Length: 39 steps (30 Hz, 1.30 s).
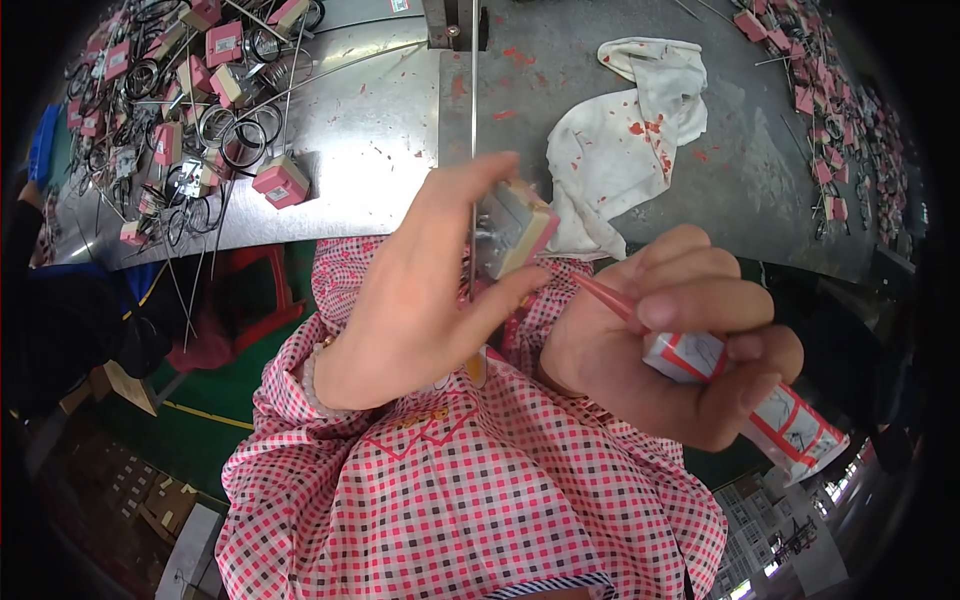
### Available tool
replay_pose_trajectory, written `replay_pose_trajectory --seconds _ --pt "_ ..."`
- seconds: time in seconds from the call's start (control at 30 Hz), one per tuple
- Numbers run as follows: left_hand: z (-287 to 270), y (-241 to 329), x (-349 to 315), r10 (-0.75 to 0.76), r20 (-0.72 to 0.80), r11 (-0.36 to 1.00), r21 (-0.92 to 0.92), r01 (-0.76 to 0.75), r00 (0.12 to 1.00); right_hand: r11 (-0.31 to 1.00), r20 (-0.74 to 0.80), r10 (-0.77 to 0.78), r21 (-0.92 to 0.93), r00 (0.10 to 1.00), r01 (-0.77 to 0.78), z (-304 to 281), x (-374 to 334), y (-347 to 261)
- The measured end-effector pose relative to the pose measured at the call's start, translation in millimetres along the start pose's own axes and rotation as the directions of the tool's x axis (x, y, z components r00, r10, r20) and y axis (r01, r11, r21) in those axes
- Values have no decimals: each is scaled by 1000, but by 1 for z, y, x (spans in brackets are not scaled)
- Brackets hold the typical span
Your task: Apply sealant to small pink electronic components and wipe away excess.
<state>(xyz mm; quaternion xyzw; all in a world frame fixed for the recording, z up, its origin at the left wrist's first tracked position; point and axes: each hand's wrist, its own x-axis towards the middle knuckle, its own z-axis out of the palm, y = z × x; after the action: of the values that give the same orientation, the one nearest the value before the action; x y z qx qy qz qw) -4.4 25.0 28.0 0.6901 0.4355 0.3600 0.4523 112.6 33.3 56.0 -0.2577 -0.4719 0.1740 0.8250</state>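
My left hand (410, 270) is closed round a small pink and cream box (528, 238), thumb below and fingers above it. A long thin metal rod (474, 90) runs upright beside the box; whether it is joined to it I cannot tell. In my right hand (670, 340) is a white and red squeeze tube (795, 432) with a pointed red nozzle (605, 297). The nozzle points left toward the box, and its tip is apart from it. My right fingers wrap the tube, hiding its middle.
A white cloth (610, 150) with red smears lies on the metal table (390, 150). Many similar pink and cream boxes (281, 182) with coiled black leads and rods are heaped at the left, and more boxes (838, 208) lie along the right. A red stool (285, 285) stands below left.
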Motion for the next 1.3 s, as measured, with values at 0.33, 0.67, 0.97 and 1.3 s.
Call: replay_pose_trajectory --seconds 0.33,0.67,0.97,1.3 --pt "5 0 4 203 -47 959 211 -189 978 993 -24 15 -117 1000 -17 0 -3 11" --pt "6 -1 7 271 -38 936 243 -254 962 982 8 87 -168 996 -84 0 -4 15" --pt "1 -22 3 436 35 892 116 -437 899 991 -25 47 130 999 -43 -22 4 13" --pt "-4 -13 15 571 131 644 541 -542 810 878 119 331 -401 936 -260 -18 -5 18"
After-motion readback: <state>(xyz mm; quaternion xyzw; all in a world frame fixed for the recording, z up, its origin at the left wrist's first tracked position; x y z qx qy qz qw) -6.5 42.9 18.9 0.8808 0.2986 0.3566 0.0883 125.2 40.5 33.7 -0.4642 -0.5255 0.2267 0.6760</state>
